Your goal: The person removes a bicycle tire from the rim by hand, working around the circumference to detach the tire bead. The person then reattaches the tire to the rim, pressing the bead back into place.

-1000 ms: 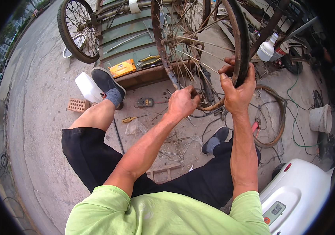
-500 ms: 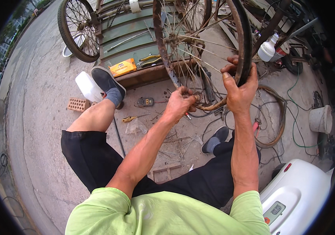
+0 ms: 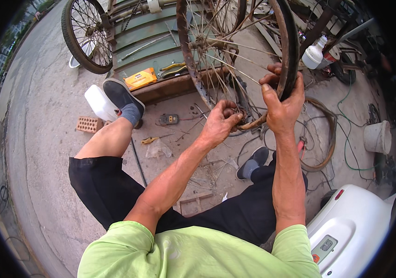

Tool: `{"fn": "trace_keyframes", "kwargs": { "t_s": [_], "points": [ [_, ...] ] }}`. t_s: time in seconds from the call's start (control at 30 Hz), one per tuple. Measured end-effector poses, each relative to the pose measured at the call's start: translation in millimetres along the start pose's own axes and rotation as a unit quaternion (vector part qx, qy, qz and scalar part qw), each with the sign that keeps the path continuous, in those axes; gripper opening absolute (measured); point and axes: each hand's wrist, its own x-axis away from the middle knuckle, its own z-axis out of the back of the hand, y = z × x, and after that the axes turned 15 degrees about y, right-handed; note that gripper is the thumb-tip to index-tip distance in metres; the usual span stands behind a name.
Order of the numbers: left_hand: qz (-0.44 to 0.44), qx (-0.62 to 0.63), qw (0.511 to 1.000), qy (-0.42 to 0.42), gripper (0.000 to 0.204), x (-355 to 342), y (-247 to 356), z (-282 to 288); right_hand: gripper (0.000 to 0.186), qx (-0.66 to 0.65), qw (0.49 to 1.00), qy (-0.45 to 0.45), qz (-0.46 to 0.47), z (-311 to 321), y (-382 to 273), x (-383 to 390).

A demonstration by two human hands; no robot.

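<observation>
A rusty spoked wheel [image 3: 184, 32] stands upright before me, its top cut off by the frame, with a dark tyre [image 3: 286, 37] along its right side. My right hand [image 3: 283, 102] is wrapped round that side of the rim and tyre, thumb on the near side. My left hand [image 3: 223, 120] is curled at the bottom of the rim among the spokes, pinching something small and rusty that I cannot make out. Behind the wheel lies a green slatted cart bed [image 3: 137, 32], carrying an orange box [image 3: 140, 79] and yellow-handled pliers [image 3: 170, 67].
My left foot [image 3: 119, 97] rests by a white jug [image 3: 97, 104] and perforated brick [image 3: 86, 124]. A meter [image 3: 168, 119], yellow-handled tool [image 3: 149, 140], rods and cables lie on the ground. At right are a coiled hose [image 3: 327, 153], pale bucket [image 3: 376, 138] and white vehicle body [image 3: 346, 231].
My left hand's fingers have shifted and curled at the lower rim, the hand moving slightly right since half a second ago. My right hand holds the same place. The view has shifted slightly.
</observation>
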Motion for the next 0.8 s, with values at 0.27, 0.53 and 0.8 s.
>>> {"fn": "trace_keyframes", "kwargs": {
  "t_s": [0.27, 0.53, 0.8],
  "points": [
    [-0.012, -0.068, 0.998, -0.005, 0.023, -5.2, 14.6, 5.9, 0.044, -0.007, 1.0, 0.0, 0.002, -0.8, 0.2, 0.4],
    [0.031, -0.029, 0.999, -0.03, 0.025, -12.0, 12.5, 14.2, 0.045, -0.01, 1.0, 0.002, -0.005, -2.8, -0.5, 0.4],
    [0.067, 0.009, 0.997, -0.031, 0.031, -5.8, 19.4, 5.9, 0.046, -0.02, 1.0, 0.012, -0.012, 0.5, 2.0, -1.4]
  ]
}}
